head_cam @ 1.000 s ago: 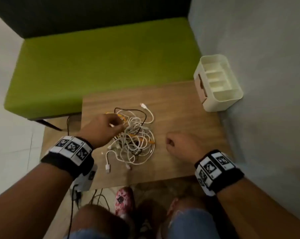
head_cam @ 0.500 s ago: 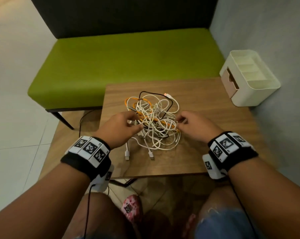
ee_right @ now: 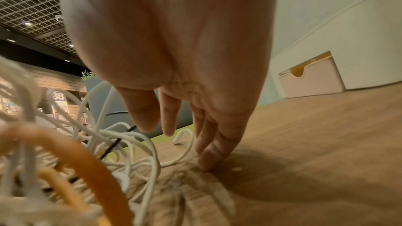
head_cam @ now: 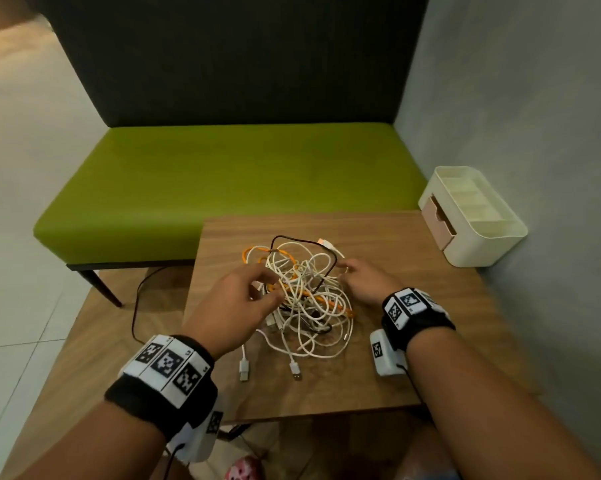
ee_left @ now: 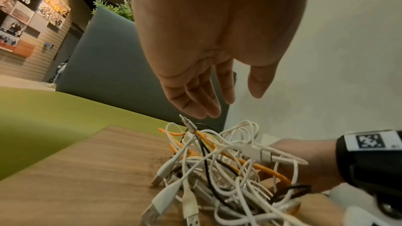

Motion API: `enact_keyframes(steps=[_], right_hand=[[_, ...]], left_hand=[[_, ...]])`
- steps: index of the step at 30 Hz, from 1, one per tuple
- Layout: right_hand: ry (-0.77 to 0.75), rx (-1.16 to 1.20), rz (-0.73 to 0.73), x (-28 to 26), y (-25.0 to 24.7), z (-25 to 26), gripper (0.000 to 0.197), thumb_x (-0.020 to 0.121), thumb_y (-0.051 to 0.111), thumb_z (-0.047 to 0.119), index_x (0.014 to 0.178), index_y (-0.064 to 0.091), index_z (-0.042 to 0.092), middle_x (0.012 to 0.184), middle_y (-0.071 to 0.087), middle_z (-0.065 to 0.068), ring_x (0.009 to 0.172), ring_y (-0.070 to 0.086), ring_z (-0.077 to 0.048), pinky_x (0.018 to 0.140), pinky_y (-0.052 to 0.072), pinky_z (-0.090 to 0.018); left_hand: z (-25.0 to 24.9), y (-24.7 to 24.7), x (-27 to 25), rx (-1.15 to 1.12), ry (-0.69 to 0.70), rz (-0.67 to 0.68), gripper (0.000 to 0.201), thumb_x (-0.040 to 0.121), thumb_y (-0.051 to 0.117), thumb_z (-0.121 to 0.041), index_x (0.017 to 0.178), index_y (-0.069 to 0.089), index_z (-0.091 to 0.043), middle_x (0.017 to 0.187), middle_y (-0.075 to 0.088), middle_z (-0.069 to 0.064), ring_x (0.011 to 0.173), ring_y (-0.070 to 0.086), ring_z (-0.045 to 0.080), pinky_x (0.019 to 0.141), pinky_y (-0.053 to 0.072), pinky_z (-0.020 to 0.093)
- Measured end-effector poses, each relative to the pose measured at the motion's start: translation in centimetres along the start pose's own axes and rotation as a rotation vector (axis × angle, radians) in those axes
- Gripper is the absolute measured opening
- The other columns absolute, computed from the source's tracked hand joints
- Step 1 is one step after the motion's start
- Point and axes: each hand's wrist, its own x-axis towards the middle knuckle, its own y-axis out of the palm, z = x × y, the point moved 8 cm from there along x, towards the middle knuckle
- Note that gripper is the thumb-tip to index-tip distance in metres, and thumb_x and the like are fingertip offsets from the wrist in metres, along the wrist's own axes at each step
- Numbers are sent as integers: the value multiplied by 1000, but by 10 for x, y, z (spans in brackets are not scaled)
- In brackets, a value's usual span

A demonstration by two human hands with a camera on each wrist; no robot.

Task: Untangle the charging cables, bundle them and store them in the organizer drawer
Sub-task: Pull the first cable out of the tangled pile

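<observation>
- Head view: both hands have closed in on cable tangle [head_cam: 302, 299] since a second ago.
- Left hand [head_cam: 236, 306] at 9 o'clock, fingers relaxed, grasping nothing.
- Right hand [head_cam: 365, 282] at 3 o'clock, released, fingertip on table [head_cam: 413, 244].
- Untangling barely begun.

On my left hand [head_cam: 233, 306] side I wear a black wristband [head_cam: 160, 393] topped with white tiles printed with black square markers; below it hangs a white camera box [head_cam: 198, 441] with a thin black lead. My right hand [head_cam: 365, 282] side carries a matching black band [head_cam: 416, 315], marker tiles and white box [head_cam: 384, 351]. Nearer me than the wristbands, my frayed blue denim [head_cam: 427, 474] shows.
</observation>
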Motion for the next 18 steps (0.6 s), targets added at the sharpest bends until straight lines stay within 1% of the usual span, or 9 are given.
enact_keyframes(steps=[1, 2, 3, 6, 8, 10, 13, 16, 18], right_hand=[[3, 9, 3, 2, 1, -1, 39, 98, 50, 26, 137, 55, 22, 136, 58, -5, 103, 62, -18, 81, 48, -27], [11, 33, -11, 3, -1, -4, 35, 100, 51, 28, 133, 58, 21, 131, 61, -4, 106, 61, -18, 88, 49, -30], [14, 58, -39, 2, -3, -5, 31, 100, 52, 30, 128, 61, 20, 125, 64, -2, 105, 61, -17, 89, 48, -31], [-41, 112, -173, -10, -18, 0, 18, 99, 56, 24, 114, 66, 23, 112, 66, 5, 100, 61, -12, 79, 46, -25], [-105, 158, -229, -23, -25, 13, 16, 99, 55, 19, 109, 66, 25, 109, 64, 10, 98, 59, -8, 81, 48, -24], [-169, 173, -271, -42, -30, 25, 14, 98, 56, 17, 105, 66, 25, 106, 65, 11, 97, 59, -5, 83, 51, -25], [-263, 211, -354, -72, -38, 40, 8, 96, 60, 17, 98, 65, 23, 99, 65, 12, 93, 59, -2, 79, 48, -20], [-297, 198, -403, -92, -44, 46, 8, 95, 61, 16, 93, 64, 23, 94, 65, 12, 89, 59, -1, 74, 45, -18], [-311, 171, -401, -97, -46, 49, 9, 95, 61, 17, 92, 63, 25, 92, 64, 13, 86, 59, 0, 70, 45, -17]], left_hand=[[-1, -1, 2, -19, 3, -5, 16, 87, 68, -41, 102, 64, -34, 103, 63, -17, 82, 60, 5, 72, 54, 32], [-3, -2, 4, -31, 8, -11, 16, 88, 68, -40, 101, 64, -34, 102, 63, -18, 82, 61, 5, 72, 54, 32], [-4, -4, 7, -42, 12, -19, 15, 88, 68, -40, 100, 64, -33, 101, 64, -18, 81, 62, 6, 73, 54, 33], [-11, -5, 14, -85, 18, -28, 13, 88, 67, -40, 99, 65, -33, 96, 66, -17, 77, 63, 3, 70, 53, 28], [-17, -5, 20, -136, 18, -33, 13, 89, 67, -40, 99, 66, -32, 95, 66, -16, 77, 63, 4, 66, 51, 25], [-25, 5, 24, -178, 34, -15, 15, 89, 67, -40, 100, 67, -30, 94, 67, -14, 78, 64, 5, 65, 50, 24], [-35, 23, 24, -204, 82, 1, 13, 91, 64, -37, 98, 68, -26, 90, 69, -11, 74, 63, 0, 65, 48, 20], [-45, 34, 23, -234, 107, 0, 19, 95, 59, -38, 104, 68, -25, 92, 68, -11, 82, 64, 7, 72, 51, 27], [-50, 39, 25, -249, 105, -4, 25, 96, 56, -40, 113, 66, -25, 97, 68, -8, 87, 65, 11, 79, 53, 33]])
